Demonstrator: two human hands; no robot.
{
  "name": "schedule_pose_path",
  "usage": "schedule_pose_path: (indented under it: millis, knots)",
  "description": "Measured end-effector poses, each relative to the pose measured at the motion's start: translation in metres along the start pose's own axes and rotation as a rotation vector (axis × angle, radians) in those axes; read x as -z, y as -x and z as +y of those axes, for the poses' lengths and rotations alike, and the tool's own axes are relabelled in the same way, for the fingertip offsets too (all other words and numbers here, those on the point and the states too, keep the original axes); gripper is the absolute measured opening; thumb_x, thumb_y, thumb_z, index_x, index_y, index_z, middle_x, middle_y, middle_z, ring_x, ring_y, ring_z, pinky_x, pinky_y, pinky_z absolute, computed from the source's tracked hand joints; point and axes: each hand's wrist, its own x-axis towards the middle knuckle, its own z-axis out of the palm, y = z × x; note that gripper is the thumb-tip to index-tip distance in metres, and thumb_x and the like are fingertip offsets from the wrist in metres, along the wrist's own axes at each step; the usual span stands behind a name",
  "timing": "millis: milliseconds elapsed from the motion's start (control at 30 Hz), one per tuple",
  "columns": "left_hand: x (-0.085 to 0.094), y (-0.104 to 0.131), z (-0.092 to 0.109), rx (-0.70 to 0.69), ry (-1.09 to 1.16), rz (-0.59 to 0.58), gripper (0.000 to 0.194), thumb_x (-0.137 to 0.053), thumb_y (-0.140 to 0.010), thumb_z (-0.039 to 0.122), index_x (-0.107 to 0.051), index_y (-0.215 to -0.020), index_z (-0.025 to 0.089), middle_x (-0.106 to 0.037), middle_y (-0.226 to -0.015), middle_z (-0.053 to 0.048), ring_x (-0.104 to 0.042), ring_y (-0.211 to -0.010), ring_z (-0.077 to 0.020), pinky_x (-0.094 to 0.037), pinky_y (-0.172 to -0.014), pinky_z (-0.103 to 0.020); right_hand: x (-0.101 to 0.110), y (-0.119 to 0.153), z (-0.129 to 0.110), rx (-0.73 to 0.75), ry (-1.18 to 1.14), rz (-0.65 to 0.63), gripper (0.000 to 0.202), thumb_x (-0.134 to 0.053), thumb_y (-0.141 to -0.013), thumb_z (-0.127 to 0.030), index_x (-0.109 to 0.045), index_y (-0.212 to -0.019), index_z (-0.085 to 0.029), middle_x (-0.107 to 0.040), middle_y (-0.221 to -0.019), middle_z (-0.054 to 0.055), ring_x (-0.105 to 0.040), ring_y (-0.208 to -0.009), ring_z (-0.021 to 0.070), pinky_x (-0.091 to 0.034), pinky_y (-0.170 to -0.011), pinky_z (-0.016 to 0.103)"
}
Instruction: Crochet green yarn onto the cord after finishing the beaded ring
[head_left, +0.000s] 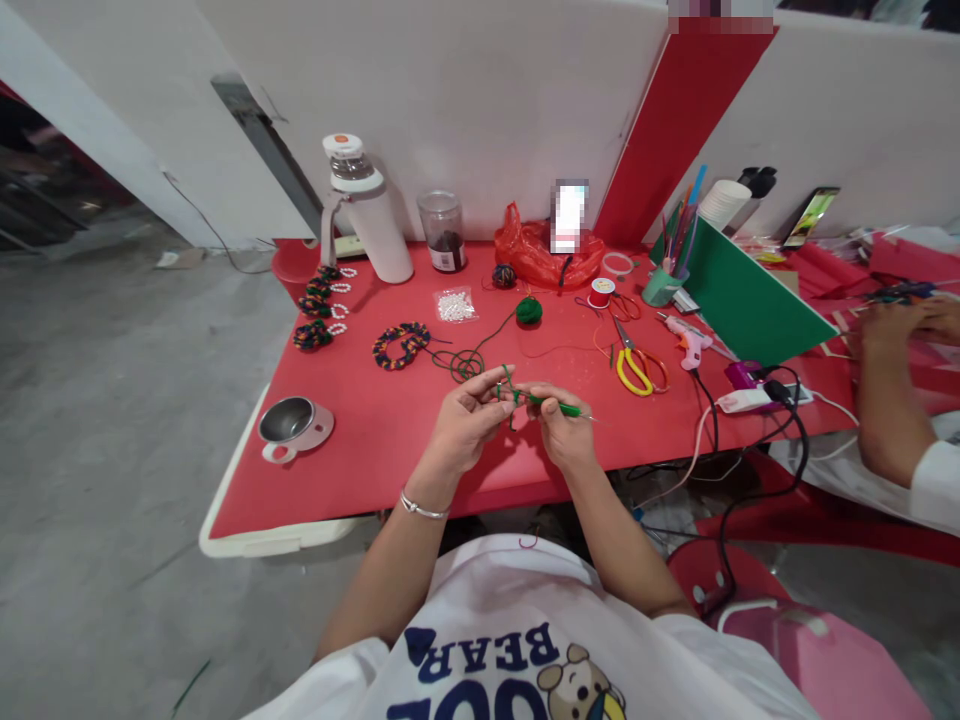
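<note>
Green yarn runs over the fingers of my left hand, which is closed on a small looped piece of it. My right hand grips a crochet hook with a green handle, its tip pointing left into the loops between the hands. A short green tail hangs below the fingers. From my left hand the strand leads to loose coils on the table and on to a green yarn ball behind the hands. A multicoloured crocheted ring lies to the left.
On the red table stand a metal cup, a tall white bottle and a clear jar. Yellow-handled scissors, a pink glue gun and a power strip lie right. A co-worker's arm is far right.
</note>
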Motion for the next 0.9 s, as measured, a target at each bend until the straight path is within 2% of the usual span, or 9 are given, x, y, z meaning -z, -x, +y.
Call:
schedule_pose_path:
  millis: [133, 400, 600, 733, 900]
  knots:
    - [0.001, 0.0, -0.001, -0.009, 0.0, 0.004, 0.066, -0.099, -0.054, 0.022, -0.078, -0.116, 0.014, -0.071, -0.079, -0.001, -0.047, -0.048, -0.0032, -0.022, -0.04, -0.016, 0.0, 0.001, -0.001, 0.002, -0.017, -0.006, 0.037, -0.076, -0.087, -0.064, -0.083, -0.096, -0.029, -0.085, -0.106, 0.007, -0.078, -0.093, 0.0234, -0.06, -0.073, 0.035]
    - [0.003, 0.0, -0.003, -0.007, 0.002, -0.012, 0.064, -0.098, -0.057, 0.023, -0.077, -0.118, 0.014, -0.071, -0.079, -0.001, -0.038, -0.042, -0.0003, -0.018, -0.038, -0.017, 0.0, 0.002, 0.001, 0.011, -0.044, -0.017, 0.03, -0.077, -0.088, -0.06, -0.083, -0.098, -0.033, -0.085, -0.106, 0.004, -0.078, -0.093, 0.0221, -0.06, -0.074, 0.033]
    - [0.005, -0.002, -0.005, 0.007, 0.008, 0.02, 0.065, -0.098, -0.057, 0.024, -0.078, -0.118, 0.014, -0.073, -0.081, -0.002, -0.044, -0.044, -0.002, -0.018, -0.038, -0.016, 0.001, 0.002, 0.004, 0.023, -0.032, -0.021, 0.029, -0.076, -0.089, -0.058, -0.083, -0.1, -0.033, -0.085, -0.106, 0.004, -0.077, -0.088, 0.0202, -0.059, -0.072, 0.032]
    - [0.006, -0.003, -0.006, 0.005, 0.008, 0.029, 0.065, -0.098, -0.057, 0.024, -0.078, -0.118, 0.014, -0.073, -0.081, -0.003, -0.044, -0.045, -0.0023, -0.02, -0.038, -0.016, 0.002, 0.002, 0.007, 0.043, -0.035, -0.042, 0.027, -0.075, -0.092, -0.056, -0.083, -0.103, -0.033, -0.085, -0.107, 0.004, -0.079, -0.094, 0.0211, -0.06, -0.074, 0.032]
    - [0.008, -0.005, -0.008, 0.005, 0.022, 0.026, 0.065, -0.098, -0.057, 0.024, -0.077, -0.118, 0.014, -0.073, -0.077, -0.002, -0.041, -0.042, -0.0016, -0.017, -0.038, -0.016, 0.002, 0.002, 0.009, 0.075, -0.013, -0.05, 0.027, -0.073, -0.093, -0.055, -0.083, -0.104, -0.032, -0.084, -0.109, 0.006, -0.079, -0.099, 0.0228, -0.063, -0.08, 0.036]
